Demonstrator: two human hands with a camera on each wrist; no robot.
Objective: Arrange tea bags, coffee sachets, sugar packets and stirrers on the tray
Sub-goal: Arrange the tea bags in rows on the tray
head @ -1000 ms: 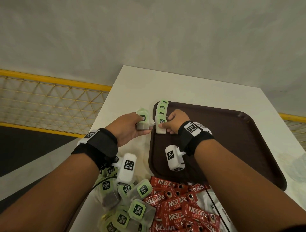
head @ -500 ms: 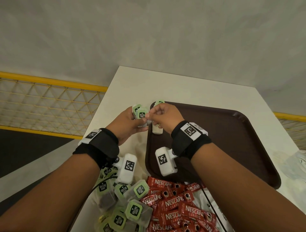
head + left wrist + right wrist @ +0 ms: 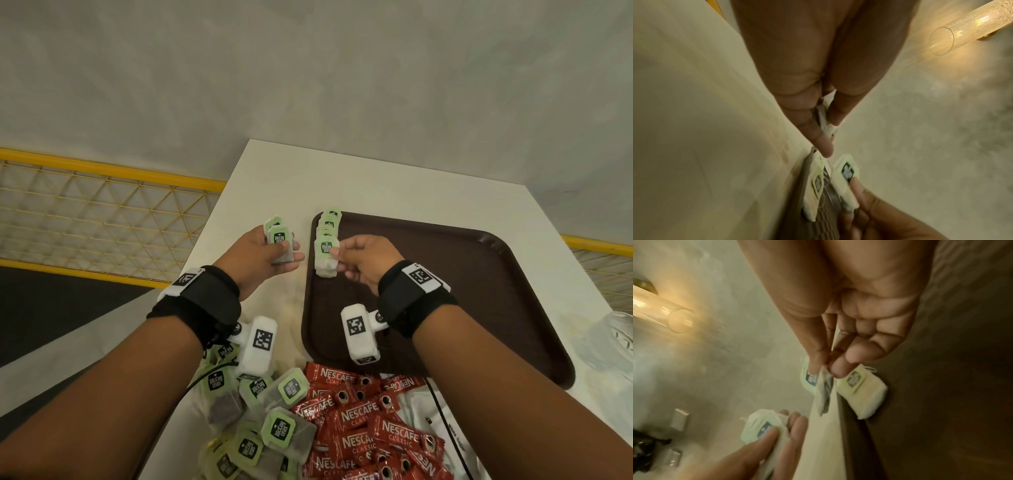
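Note:
A brown tray [image 3: 462,291] lies on the white table, with a short row of green-tagged tea bags [image 3: 331,221] along its far left edge. My right hand [image 3: 337,257] pinches one tea bag [image 3: 326,255] by thumb and fingers just above the near end of that row; the pinch shows in the right wrist view [image 3: 824,384]. My left hand [image 3: 288,254] hovers over the table left of the tray and grips a small stack of tea bags [image 3: 279,240], also seen edge-on in the left wrist view [image 3: 825,125].
A loose pile of tea bags [image 3: 270,425] and red coffee sachets [image 3: 370,428] lies at the table's near edge, with white packets [image 3: 424,411] beside them. Clear plastic [image 3: 616,339] sits at the right edge. A yellow mesh railing [image 3: 102,219] runs left of the table.
My right hand went from the tray to the left hand's stack, took one tea bag and carried it back right over the tray's left edge. My left hand stayed nearly in place.

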